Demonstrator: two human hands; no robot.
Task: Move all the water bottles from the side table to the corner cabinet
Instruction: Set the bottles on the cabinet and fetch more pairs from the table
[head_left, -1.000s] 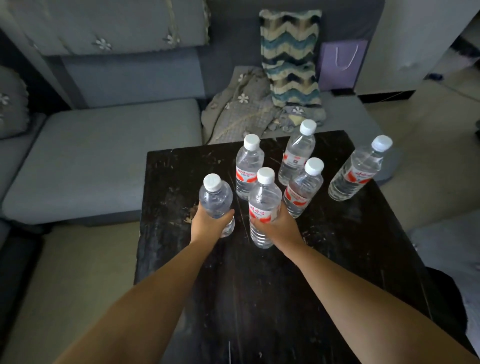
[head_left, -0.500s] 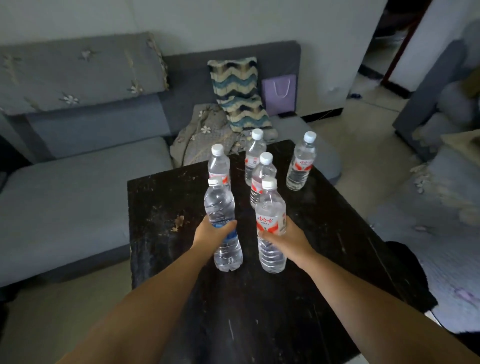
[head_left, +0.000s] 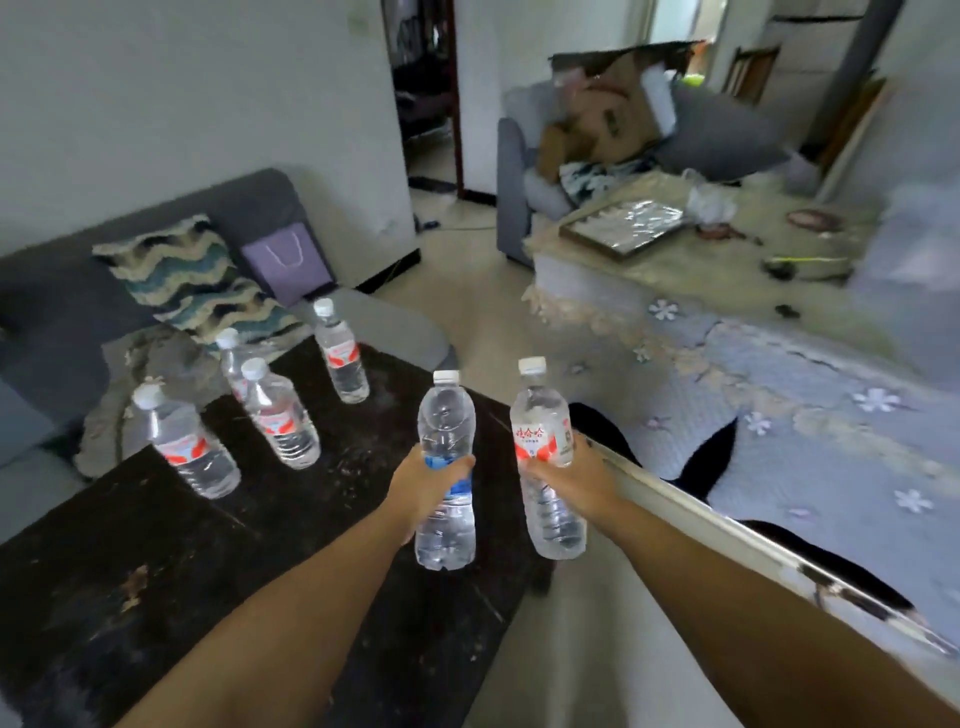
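My left hand (head_left: 426, 480) grips a clear water bottle with a blue label (head_left: 445, 431), held upright above the right edge of the black side table (head_left: 156, 561). My right hand (head_left: 569, 475) grips a second bottle with a red label (head_left: 543, 426), also upright, just past the table's corner. Several more red-labelled bottles stand on the table: one at the left (head_left: 187, 449), one in the middle (head_left: 280, 415), one behind it (head_left: 231, 358), and one at the far edge (head_left: 340, 353).
A grey sofa (head_left: 67, 306) with a wavy-patterned cushion (head_left: 192, 280) and a purple bag (head_left: 285, 260) lies behind the table. To the right are a long table under a floral cloth (head_left: 779, 415), a grey armchair (head_left: 524, 171), and a doorway (head_left: 426, 93). Bare floor (head_left: 467, 291) runs between them.
Both hands have lifted their bottles off the table and carried them to the right. The view has swung right, away from the sofa toward the room.
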